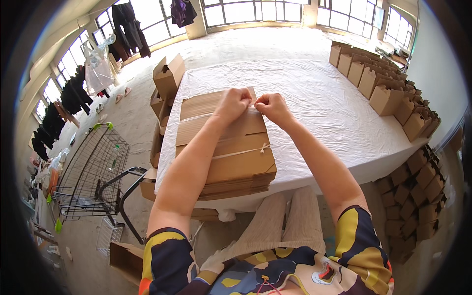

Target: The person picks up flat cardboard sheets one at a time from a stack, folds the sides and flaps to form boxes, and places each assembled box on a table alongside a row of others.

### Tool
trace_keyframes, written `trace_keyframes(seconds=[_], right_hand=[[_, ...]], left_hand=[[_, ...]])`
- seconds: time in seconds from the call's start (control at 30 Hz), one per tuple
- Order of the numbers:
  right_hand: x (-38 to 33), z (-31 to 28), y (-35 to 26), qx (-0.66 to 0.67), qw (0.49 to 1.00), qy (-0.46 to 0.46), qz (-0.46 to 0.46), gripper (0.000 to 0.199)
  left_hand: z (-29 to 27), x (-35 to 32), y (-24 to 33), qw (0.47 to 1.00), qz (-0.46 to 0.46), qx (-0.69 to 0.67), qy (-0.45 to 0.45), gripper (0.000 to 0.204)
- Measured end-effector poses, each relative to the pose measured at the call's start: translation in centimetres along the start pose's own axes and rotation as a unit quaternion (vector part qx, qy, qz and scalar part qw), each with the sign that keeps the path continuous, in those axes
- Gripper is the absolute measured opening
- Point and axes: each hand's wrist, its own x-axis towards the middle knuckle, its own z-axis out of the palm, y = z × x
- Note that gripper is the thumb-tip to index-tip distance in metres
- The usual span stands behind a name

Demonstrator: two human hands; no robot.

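A bundle of flattened brown cardboard boxes (236,169) lies on the white-covered table in front of me. Around its near part runs a white string (233,154), knotted at the right side. Across the far part passes a second white string (195,117). My left hand (234,105) rests over the far right part of the bundle, fingers closed in a pinch on that second string. Just beside it, past the bundle's right edge, my right hand (273,109) pinches the same string. The string's ends are mostly hidden by the fingers.
The white tablecloth (305,137) is wrinkled. Rows of folded-up brown boxes (386,98) line the table's right end, with more boxes piled (410,196) below. Open cartons (167,78) stand along its left edge. A wire shopping cart (91,172) stands on the floor at left, near hanging dark clothes (73,91).
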Motion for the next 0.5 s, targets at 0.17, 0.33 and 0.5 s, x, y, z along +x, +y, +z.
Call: trace_keyframes(seconds=[0.17,0.33,0.5], right_hand=[[0.8,-1.7,0.3,-0.027,0.998,-0.059,0.016,0.027],[1.2,-1.5,0.3,0.019,0.994,-0.102,0.012,0.033],[1.2,-1.2,-0.6,-0.023,0.996,-0.078,-0.033,0.03]], left_hand=[[1.5,-0.1,0.1,0.993,-0.042,-0.11,0.023,0.007],[0.7,-0.6,0.2,0.99,-0.053,-0.114,0.059,0.007],[0.6,-1.0,0.5,0.989,-0.038,-0.121,0.072,0.007]])
